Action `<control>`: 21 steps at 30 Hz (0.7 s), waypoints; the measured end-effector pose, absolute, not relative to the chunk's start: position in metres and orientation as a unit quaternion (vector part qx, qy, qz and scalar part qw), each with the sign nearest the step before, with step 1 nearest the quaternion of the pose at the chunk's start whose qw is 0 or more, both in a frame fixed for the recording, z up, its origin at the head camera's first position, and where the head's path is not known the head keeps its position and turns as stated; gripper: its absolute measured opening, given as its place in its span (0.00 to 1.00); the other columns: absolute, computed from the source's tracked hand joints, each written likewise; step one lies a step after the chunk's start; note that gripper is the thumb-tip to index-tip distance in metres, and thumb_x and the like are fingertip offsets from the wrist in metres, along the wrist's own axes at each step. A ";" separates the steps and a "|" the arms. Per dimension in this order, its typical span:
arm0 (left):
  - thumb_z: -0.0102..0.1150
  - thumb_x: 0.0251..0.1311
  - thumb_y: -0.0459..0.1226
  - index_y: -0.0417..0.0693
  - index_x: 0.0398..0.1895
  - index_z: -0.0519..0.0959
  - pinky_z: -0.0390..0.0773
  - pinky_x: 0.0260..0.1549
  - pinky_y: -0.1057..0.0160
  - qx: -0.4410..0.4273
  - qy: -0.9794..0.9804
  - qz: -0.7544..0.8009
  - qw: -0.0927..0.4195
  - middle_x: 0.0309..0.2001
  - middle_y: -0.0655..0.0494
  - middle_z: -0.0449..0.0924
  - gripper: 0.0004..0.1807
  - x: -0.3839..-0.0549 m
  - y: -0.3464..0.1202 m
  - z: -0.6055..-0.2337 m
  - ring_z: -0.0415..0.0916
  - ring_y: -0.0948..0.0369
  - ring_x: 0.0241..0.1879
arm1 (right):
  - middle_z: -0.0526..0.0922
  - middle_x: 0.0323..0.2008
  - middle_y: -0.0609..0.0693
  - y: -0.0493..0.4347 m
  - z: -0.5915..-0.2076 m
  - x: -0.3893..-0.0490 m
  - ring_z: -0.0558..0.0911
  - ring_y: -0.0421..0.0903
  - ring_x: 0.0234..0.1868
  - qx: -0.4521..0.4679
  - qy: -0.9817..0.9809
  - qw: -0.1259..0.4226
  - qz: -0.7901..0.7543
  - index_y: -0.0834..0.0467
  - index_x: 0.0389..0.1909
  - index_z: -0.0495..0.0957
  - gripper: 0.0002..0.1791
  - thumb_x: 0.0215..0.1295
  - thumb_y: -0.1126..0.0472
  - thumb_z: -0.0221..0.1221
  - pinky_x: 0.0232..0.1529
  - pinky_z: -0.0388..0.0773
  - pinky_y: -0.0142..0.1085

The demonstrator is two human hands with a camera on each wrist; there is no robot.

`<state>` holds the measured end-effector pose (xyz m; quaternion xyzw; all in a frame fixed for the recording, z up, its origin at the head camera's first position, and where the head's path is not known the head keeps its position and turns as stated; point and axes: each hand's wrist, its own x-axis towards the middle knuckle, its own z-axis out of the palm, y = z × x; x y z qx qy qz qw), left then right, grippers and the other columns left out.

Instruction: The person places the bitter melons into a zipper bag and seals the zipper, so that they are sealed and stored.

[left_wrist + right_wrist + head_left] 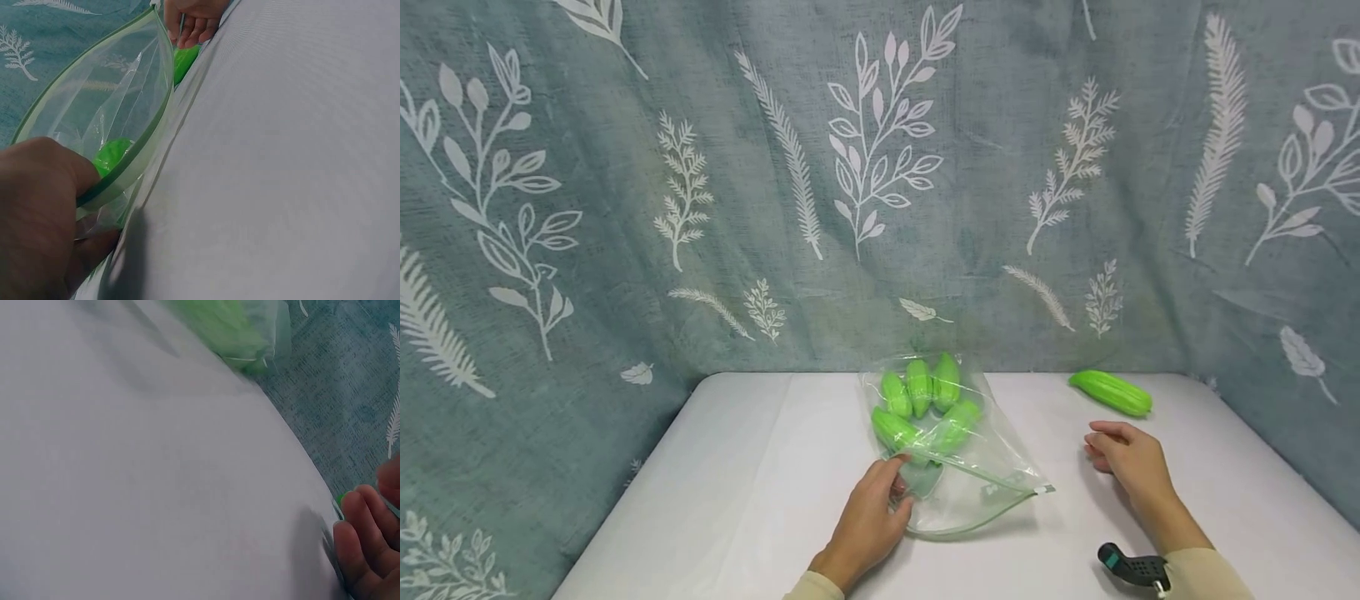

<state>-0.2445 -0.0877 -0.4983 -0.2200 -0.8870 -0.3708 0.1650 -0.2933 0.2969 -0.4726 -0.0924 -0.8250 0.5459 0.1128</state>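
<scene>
My left hand (pixel 867 518) pinches the near edge of a clear zip bag (pixel 992 454) with a green-edged mouth. In the left wrist view the bag's mouth (pixel 164 100) gapes wide, with the thumb and fingers on its rim. Several bright green, ridged, cucumber-like vegetables (pixel 919 387) lie inside the bag, toward its far end. One more green vegetable (pixel 1112 393) rests outside, at the table's back right. Just in front of it hovers my right hand (pixel 1129 462), its fingers loosely bent and nothing held in them.
A white-covered table (pixel 760 483) carries everything. Behind it and along its sides hangs a blue-green cloth (pixel 865 275) with white leaf prints. A black device (pixel 1135 568) is worn at the right wrist.
</scene>
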 end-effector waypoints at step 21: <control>0.65 0.57 0.31 0.45 0.64 0.72 0.79 0.43 0.69 -0.219 -0.887 -0.374 0.160 0.40 0.64 0.73 0.29 -0.243 -0.089 -0.497 0.73 0.70 0.39 | 0.72 0.62 0.67 0.362 -0.470 -0.303 0.81 0.34 0.30 -0.209 -0.832 0.111 0.502 0.66 0.69 0.67 0.30 0.72 0.53 0.52 0.25 0.76 0.32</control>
